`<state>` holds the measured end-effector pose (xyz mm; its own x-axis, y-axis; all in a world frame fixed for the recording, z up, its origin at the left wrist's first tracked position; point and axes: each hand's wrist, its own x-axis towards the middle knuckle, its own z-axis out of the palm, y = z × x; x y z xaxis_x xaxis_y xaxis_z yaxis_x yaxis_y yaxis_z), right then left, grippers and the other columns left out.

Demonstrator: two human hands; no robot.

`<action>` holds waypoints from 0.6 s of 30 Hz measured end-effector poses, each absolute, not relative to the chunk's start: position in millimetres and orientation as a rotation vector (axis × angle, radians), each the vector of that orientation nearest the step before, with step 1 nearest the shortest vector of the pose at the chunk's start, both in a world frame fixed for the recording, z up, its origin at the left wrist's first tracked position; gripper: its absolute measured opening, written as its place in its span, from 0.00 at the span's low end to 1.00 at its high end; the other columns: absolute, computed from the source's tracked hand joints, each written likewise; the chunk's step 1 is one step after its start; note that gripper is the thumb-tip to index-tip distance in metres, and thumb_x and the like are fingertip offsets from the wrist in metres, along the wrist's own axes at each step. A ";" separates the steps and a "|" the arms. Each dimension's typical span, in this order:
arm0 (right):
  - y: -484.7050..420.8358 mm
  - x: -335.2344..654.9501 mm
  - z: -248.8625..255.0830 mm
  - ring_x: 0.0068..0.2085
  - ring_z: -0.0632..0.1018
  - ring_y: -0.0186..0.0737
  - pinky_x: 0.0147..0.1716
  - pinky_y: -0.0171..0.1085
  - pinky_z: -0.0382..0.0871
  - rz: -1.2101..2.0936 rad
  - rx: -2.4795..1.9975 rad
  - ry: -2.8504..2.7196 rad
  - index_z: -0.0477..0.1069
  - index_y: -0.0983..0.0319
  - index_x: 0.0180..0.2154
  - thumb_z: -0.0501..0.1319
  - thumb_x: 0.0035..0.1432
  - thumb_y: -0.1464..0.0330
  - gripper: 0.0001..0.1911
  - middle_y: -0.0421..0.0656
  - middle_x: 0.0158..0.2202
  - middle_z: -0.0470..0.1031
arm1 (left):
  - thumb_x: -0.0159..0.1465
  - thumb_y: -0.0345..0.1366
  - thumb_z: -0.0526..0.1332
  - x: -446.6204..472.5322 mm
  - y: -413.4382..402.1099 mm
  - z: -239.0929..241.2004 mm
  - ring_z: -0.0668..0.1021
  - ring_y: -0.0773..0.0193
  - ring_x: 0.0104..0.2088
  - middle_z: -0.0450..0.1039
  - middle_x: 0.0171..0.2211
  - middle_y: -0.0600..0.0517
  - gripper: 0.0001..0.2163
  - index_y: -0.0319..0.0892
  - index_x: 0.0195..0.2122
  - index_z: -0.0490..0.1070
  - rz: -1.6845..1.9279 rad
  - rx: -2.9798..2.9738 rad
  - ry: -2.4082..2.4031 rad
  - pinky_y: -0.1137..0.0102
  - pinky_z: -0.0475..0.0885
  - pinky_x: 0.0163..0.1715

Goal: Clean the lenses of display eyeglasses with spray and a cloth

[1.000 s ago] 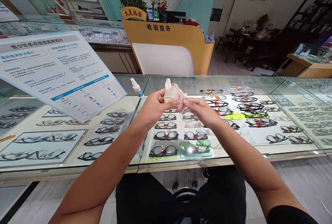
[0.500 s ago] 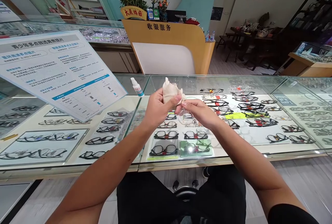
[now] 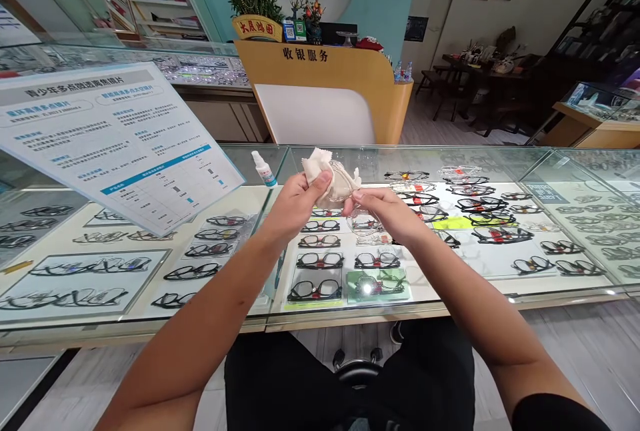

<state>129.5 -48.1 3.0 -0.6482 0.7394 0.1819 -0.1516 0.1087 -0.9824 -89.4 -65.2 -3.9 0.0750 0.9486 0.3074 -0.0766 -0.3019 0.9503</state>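
The left hand [image 3: 295, 201] pinches a soft cloth [image 3: 330, 174] around one lens to rub it; the right hand [image 3: 387, 211] pinches the clear glasses [image 3: 361, 221] steady, up over the glass counter [image 3: 450, 298].

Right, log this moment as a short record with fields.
left hand: pinches a cream cloth
right hand: holds clear glasses by one end
cloth: wrapped round one lens, above the counter
counter: glass top, rows of frames below
spray bottle: upright on the glass, left of the hands
sign: tilted, at far left
person: seated, dark clothes
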 end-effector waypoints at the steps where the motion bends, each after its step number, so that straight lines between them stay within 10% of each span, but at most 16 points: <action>1: -47.3 130.4 3.5 0.45 0.78 0.43 0.54 0.43 0.69 1.644 -0.571 -1.674 0.85 0.59 0.33 0.70 0.65 0.44 0.25 0.43 0.37 0.82 | 0.68 0.60 0.72 -92.7 -64.8 -2.3 0.80 0.60 0.33 0.81 0.32 0.48 0.24 0.40 0.37 0.80 1.365 1.444 0.914 0.66 0.76 0.36; 9: -45.8 127.8 1.6 0.40 0.78 0.40 0.48 0.41 0.71 1.765 -0.513 -1.543 0.86 0.59 0.32 0.74 0.61 0.44 0.24 0.43 0.35 0.82 | 0.63 0.51 0.78 -93.2 -67.6 2.5 0.82 0.60 0.39 0.83 0.40 0.48 0.22 0.40 0.47 0.80 1.285 1.529 0.920 0.68 0.77 0.41; 18: -50.1 120.5 -6.0 0.42 0.79 0.43 0.51 0.43 0.72 1.780 -0.487 -1.591 0.85 0.59 0.33 0.72 0.61 0.40 0.27 0.44 0.36 0.83 | 0.59 0.56 0.79 -63.9 -81.6 9.9 0.76 0.64 0.24 0.75 0.23 0.54 0.24 0.42 0.38 0.76 1.476 1.442 0.982 0.68 0.75 0.29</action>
<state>120.5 -50.1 -6.0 -0.6912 0.7033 0.1661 -0.2436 -0.0103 -0.9698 -63.9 -81.6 9.9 0.0039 0.9369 0.3495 -0.0393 -0.3491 0.9363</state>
